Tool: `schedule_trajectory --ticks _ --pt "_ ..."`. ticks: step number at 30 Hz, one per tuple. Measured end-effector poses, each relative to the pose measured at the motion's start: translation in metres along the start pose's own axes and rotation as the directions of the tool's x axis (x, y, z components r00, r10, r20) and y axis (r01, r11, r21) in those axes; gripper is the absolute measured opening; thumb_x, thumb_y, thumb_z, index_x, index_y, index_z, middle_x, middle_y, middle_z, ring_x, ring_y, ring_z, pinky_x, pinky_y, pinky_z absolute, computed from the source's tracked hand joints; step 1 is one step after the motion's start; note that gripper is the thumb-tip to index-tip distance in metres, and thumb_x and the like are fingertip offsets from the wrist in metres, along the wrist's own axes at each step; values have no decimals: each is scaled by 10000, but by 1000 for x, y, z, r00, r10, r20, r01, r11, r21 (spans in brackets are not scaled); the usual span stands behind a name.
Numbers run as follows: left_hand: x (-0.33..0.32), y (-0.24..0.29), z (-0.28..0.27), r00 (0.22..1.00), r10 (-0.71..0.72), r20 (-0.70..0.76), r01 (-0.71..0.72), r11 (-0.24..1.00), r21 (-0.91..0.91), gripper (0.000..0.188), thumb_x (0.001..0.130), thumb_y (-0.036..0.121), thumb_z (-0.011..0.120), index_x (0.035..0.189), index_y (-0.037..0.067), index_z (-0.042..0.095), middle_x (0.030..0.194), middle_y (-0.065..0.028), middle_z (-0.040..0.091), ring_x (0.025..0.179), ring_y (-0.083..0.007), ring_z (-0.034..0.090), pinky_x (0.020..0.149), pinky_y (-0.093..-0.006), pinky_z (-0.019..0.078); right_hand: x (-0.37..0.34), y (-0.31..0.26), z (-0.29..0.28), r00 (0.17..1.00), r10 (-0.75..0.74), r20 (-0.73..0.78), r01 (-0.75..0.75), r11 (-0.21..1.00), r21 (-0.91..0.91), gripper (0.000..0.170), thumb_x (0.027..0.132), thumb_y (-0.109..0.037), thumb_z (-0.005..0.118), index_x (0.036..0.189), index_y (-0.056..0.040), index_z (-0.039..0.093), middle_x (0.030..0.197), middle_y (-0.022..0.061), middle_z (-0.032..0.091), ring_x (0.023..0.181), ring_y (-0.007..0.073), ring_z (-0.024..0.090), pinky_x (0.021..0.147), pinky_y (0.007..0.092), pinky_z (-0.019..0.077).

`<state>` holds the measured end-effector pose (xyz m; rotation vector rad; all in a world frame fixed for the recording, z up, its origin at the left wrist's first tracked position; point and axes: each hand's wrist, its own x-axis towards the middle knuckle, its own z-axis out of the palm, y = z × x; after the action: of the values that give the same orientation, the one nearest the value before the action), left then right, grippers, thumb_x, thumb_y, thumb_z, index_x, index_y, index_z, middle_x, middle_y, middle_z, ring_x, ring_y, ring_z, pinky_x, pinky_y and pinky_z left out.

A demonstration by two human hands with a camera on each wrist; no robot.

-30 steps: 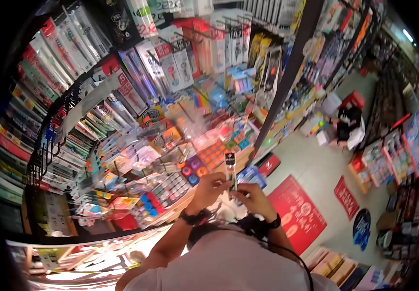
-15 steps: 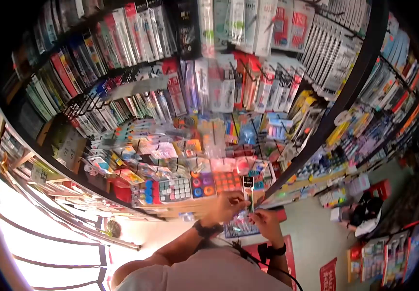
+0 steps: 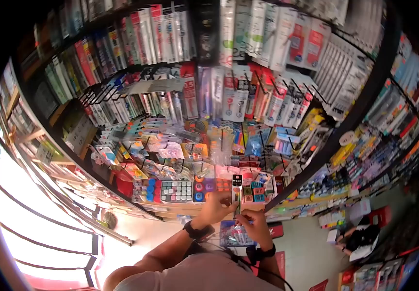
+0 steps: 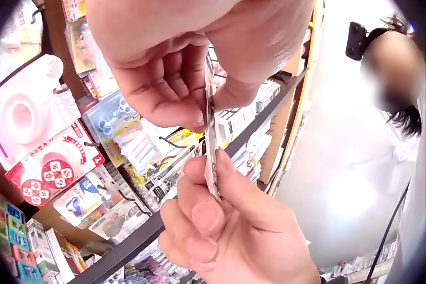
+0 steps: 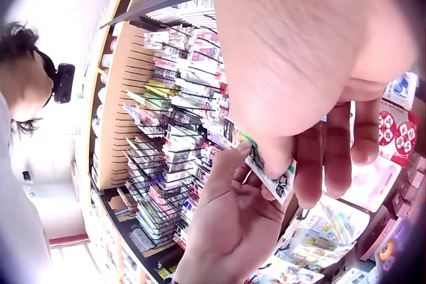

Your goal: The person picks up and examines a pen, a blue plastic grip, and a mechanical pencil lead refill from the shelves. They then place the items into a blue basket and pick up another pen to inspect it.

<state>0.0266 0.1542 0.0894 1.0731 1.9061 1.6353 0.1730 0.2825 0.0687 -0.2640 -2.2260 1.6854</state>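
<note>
A slim flat packet (image 3: 237, 181) with a black top and a pale, partly clear body stands upright between my hands. My left hand (image 3: 217, 207) pinches its left edge between thumb and fingers. Lower down, my right hand (image 3: 255, 227) pinches the packet's bottom end. Seen edge-on in the left wrist view, the packet (image 4: 211, 141) is a thin strip running from the left hand (image 4: 200, 37) down to the right hand (image 4: 233, 224). Fingers cover part of the packet (image 5: 278, 184) in the right wrist view, where printing shows on its lower corner.
Racks of hanging packets (image 3: 238, 92) rise ahead. Below them lies a tray of small square pieces (image 3: 176, 191), beside orange and purple round items (image 3: 204, 186). A dark post (image 3: 335, 131) slants down on the right. Beyond it, a person (image 3: 360, 240) is low near the floor.
The head view has turned, so the racks now stand more upright and the bright area at left shows. Both hands keep hold of the packet, now in front of the small trays.
</note>
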Motion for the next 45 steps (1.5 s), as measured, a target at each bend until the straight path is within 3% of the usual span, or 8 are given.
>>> schedule_trajectory --ticks 5,7,10,17,22,31,32,45 --pt "4 12 -18 998 23 52 -24 1000 2 190 892 120 732 843 -36 635 742 -34 596 687 -54 572 598 -233 477 4 -2 5 994 106 -8 -106 992 62 183 941 -76 627 815 57 627 715 60 666 657 92 621 611 232 480" --pt "3 14 -22 997 31 65 -17 977 -211 184 893 92 732 831 -43 623 734 -44 589 686 -58 576 595 -243 481 8 -7 9 994 109 -22 -108 992 60 179 941 -75 629 817 54 626 718 60 667 651 86 615 607 228 475" --pt "4 5 -29 995 20 94 -2 981 -195 181 883 80 738 819 -46 625 732 -48 599 674 -71 592 596 -251 486 9 -11 15 989 141 -50 -136 987 90 179 939 -72 632 809 50 625 722 59 667 643 76 603 601 224 466" --pt "-5 -16 -35 997 35 67 -25 991 -134 164 866 74 741 778 -34 655 673 -69 630 612 -78 591 555 -267 473 4 -6 24 992 118 -44 -118 993 -4 181 937 -78 635 818 58 637 722 64 668 664 93 627 625 236 497" --pt "-3 -13 -37 988 124 96 -92 954 -285 124 887 35 721 791 -15 661 693 -50 663 629 -72 612 558 -231 471 6 -8 26 994 80 -70 -81 997 -16 177 931 -76 639 816 59 632 719 71 670 651 99 626 618 245 496" --pt "-1 -7 -38 990 137 42 -128 977 -169 194 903 121 726 825 4 592 667 -8 534 614 -37 467 524 -244 401 7 -27 28 998 -30 -60 20 986 -168 218 938 -93 637 763 35 618 682 64 649 639 99 611 589 253 472" --pt "-1 -6 -36 996 77 55 -61 967 -246 192 895 107 734 829 -8 594 696 -20 544 634 -40 485 533 -242 424 7 -35 27 997 -53 -60 41 983 -181 222 931 -99 648 755 32 615 680 71 649 621 104 605 578 258 460" --pt "0 17 -30 986 52 159 -3 957 -291 170 905 65 714 829 -27 594 730 -11 602 650 -46 578 559 -220 457 -9 -36 30 987 -8 -159 7 1000 -8 192 920 -96 658 790 41 619 643 66 636 579 92 585 547 253 419"
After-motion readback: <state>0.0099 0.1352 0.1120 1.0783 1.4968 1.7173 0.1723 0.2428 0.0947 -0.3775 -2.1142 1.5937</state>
